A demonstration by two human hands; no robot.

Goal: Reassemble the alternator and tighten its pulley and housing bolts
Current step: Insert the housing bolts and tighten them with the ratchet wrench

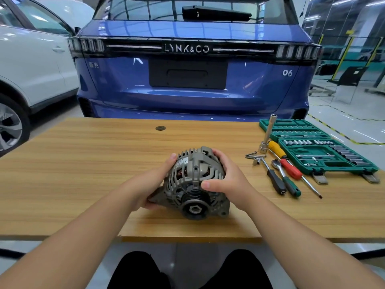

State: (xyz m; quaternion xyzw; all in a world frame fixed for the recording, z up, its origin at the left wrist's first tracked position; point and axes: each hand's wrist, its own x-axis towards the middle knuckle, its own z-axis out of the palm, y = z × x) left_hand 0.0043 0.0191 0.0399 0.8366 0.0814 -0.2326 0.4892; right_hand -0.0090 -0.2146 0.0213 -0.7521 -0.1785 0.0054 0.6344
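On the wooden tabletop [83, 163], near its front edge, sits the grey ribbed metal alternator [194, 182], its black grooved pulley [194, 206] facing the camera. Left hand [154, 184] cups the housing's left side, fingers curled beneath a mounting ear. Right hand [226, 178] clasps the top and right side, thumb laid across the front. Further right lie 3 loose hand tools with black, green and red-and-yellow handles [284, 174], then an open green plastic socket case [325, 149].
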